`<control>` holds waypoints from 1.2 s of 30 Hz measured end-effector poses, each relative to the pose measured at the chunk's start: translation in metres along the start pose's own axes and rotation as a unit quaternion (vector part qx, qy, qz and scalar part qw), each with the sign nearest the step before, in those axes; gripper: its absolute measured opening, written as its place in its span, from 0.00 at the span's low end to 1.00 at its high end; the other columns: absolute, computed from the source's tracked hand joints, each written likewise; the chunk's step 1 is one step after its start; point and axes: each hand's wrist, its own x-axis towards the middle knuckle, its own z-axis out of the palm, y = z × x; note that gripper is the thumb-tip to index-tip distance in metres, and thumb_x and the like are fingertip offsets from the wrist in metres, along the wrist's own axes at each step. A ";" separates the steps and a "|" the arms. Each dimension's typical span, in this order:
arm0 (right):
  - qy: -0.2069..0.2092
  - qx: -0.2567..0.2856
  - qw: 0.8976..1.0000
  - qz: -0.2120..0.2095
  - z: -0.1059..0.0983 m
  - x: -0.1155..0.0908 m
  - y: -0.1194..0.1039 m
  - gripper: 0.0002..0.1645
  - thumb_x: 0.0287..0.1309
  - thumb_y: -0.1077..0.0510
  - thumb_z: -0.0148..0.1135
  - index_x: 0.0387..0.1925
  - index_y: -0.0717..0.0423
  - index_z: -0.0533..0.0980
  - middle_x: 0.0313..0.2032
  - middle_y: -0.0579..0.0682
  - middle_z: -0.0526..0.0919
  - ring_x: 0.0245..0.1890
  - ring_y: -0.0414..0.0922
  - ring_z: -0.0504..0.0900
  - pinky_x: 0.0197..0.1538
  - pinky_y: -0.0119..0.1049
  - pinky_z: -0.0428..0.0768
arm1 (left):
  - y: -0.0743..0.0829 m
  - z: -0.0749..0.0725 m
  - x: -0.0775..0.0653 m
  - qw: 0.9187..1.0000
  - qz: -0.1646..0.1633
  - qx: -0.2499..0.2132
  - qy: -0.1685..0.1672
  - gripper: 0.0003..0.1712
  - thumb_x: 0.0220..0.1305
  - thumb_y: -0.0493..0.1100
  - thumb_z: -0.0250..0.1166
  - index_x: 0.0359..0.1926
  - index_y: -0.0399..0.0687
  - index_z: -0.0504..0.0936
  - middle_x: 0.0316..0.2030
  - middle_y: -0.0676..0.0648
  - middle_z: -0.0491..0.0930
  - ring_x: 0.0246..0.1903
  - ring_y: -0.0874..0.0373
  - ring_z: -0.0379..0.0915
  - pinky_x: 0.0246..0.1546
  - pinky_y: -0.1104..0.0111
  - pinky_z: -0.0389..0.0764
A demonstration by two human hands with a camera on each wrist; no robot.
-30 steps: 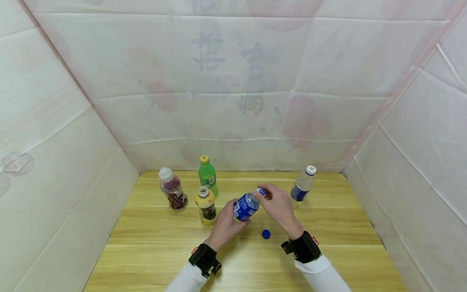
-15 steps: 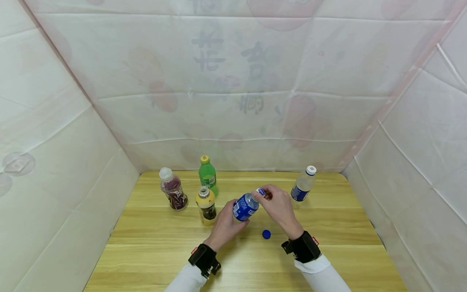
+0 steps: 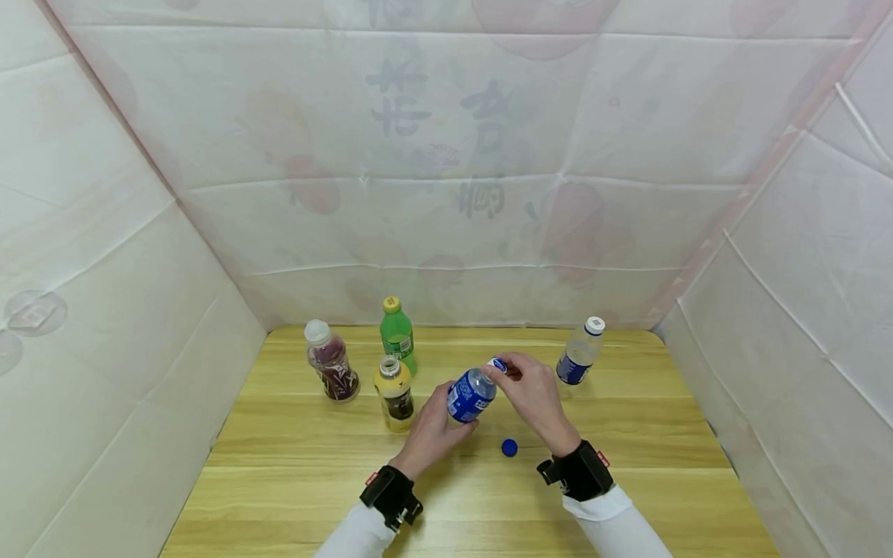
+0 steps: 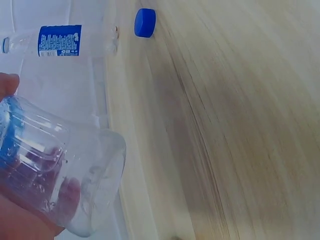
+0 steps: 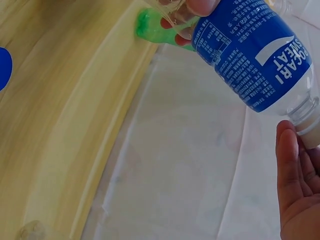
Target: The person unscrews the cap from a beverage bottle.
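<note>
Tilted above the table, a clear plastic bottle with a blue Pocari Sweat label (image 3: 470, 397) is gripped around its body by my left hand (image 3: 427, 435). My right hand (image 3: 536, 397) pinches the white-and-blue cap (image 3: 498, 364) at the bottle's neck. In the right wrist view the pale cap (image 5: 311, 129) sits on the neck, with fingertips (image 5: 287, 145) against it. Through the clear lower part of the bottle (image 4: 95, 170), left-hand fingers show in the left wrist view. A loose dark blue cap (image 3: 509, 448) lies on the table below the hands.
Left of the hands stand a yellow bottle with a bare neck (image 3: 396, 403), a green bottle with a yellow cap (image 3: 397, 333) and a dark purple bottle with a whitish cap (image 3: 333, 370). Another blue-labelled bottle (image 3: 577, 356) stands at right. White cloth walls (image 3: 446, 232) border the wooden table (image 3: 279, 480).
The right-hand fingers have shifted slightly at the cap. The left hand and the bottle stay nearly in place.
</note>
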 end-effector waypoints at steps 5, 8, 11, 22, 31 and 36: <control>0.000 0.013 1.000 -0.020 -0.001 0.002 0.002 0.17 0.61 0.52 0.75 0.44 0.61 0.86 0.37 0.52 0.89 0.33 0.44 0.87 0.37 0.37 0.88 | 0.001 -0.002 0.000 1.000 0.000 -0.012 -0.014 0.46 0.58 0.44 0.79 0.71 0.38 0.65 0.59 0.41 0.78 0.57 0.48 0.78 0.59 0.52 0.80; -0.001 0.016 1.000 -0.025 -0.002 0.002 0.003 0.16 0.61 0.52 0.75 0.43 0.60 0.86 0.38 0.52 0.89 0.33 0.44 0.87 0.38 0.37 0.88 | 0.001 -0.004 0.001 1.000 0.003 -0.016 -0.024 0.46 0.58 0.45 0.79 0.71 0.38 0.65 0.59 0.41 0.77 0.57 0.48 0.78 0.60 0.52 0.80; -0.002 0.018 0.999 -0.029 -0.001 0.002 0.004 0.16 0.61 0.52 0.75 0.44 0.60 0.86 0.38 0.52 0.89 0.34 0.44 0.87 0.38 0.37 0.88 | 0.001 -0.006 0.001 0.999 0.002 -0.026 -0.034 0.47 0.58 0.45 0.79 0.72 0.38 0.64 0.59 0.41 0.77 0.58 0.48 0.77 0.60 0.52 0.79; -0.022 0.043 0.997 -0.058 -0.002 0.002 0.008 0.14 0.63 0.55 0.73 0.47 0.55 0.86 0.41 0.47 0.88 0.38 0.42 0.87 0.41 0.37 0.88 | -0.002 -0.011 0.001 0.995 -0.003 -0.075 -0.062 0.46 0.59 0.45 0.78 0.72 0.38 0.64 0.61 0.40 0.77 0.60 0.46 0.76 0.63 0.49 0.77; -0.042 0.042 0.996 -0.071 -0.004 0.001 0.009 0.17 0.66 0.55 0.71 0.54 0.57 0.85 0.49 0.54 0.88 0.43 0.47 0.88 0.44 0.44 0.88 | -0.001 -0.014 0.001 0.996 -0.004 -0.074 -0.056 0.46 0.58 0.42 0.78 0.73 0.38 0.64 0.61 0.39 0.76 0.60 0.45 0.76 0.63 0.48 0.76; -0.056 0.048 0.995 -0.074 -0.006 0.000 0.008 0.20 0.69 0.56 0.68 0.58 0.58 0.83 0.54 0.57 0.86 0.47 0.50 0.88 0.46 0.46 0.88 | -0.003 -0.013 0.001 0.996 -0.003 -0.065 -0.055 0.47 0.58 0.44 0.79 0.72 0.37 0.64 0.61 0.39 0.76 0.59 0.45 0.76 0.62 0.47 0.77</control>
